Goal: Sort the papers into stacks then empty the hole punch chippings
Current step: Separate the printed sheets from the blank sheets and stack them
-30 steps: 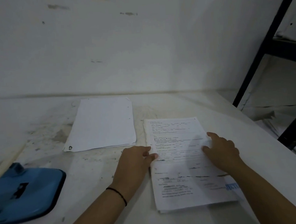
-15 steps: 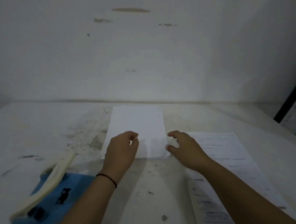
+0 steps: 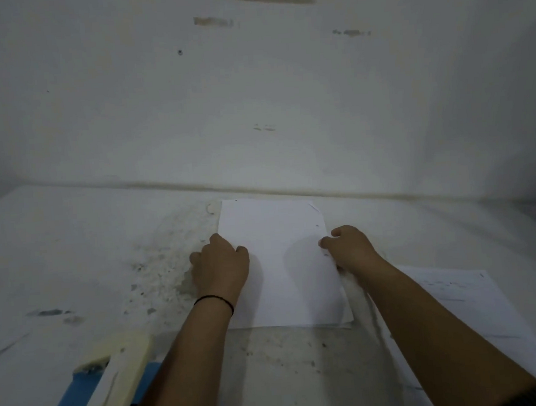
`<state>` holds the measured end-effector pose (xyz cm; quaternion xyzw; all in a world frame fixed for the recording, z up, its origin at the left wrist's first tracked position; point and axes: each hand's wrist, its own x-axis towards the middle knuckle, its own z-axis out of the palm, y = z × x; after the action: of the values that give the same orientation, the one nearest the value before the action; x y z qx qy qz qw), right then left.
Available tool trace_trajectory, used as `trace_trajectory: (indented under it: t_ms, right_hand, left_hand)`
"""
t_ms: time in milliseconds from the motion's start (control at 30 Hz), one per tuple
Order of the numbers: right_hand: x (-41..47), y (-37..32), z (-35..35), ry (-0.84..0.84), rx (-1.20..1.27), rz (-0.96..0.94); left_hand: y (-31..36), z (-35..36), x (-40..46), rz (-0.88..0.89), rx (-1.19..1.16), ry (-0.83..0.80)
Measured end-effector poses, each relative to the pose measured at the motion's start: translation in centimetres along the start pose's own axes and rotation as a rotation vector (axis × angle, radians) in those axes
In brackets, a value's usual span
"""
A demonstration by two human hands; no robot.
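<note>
- Head view: my left hand [image 3: 222,264] is curled over the left edge of the blank paper stack [image 3: 283,258], fingers bent and gripping that edge.
- My right hand [image 3: 349,248] pinches the stack's right edge the same way.
- The stack lies flat on the stained white table [image 3: 73,248], near its far edge by the wall.
- A printed paper stack [image 3: 464,303] lies toward the table's right edge.
- The blue hole punch [image 3: 93,395] with a cream lever sits at the near left edge.
</note>
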<state>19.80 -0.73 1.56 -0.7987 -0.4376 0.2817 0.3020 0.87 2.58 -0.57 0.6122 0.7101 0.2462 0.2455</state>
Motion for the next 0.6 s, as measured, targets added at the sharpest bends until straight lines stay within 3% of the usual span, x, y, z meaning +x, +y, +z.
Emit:
trace_trajectory:
  t_ms: [300,500,600]
  right_hand:
    - [1.9,-1.1,0.0,-0.053,0.194,0.179]
    - [2.0,-1.5,0.6,-0.045,0.178,0.158]
    - [1.3,-1.2,0.0,-0.036,0.302,0.091]
  left_hand:
    - [-0.3,-0.2,1.4,-0.05,-0.165,-0.006]
    - [0.1,-0.5,1.0,-0.087,-0.161,-0.066]
    - [0.3,-0.6,0.5,-0.087,-0.218,-0.069]
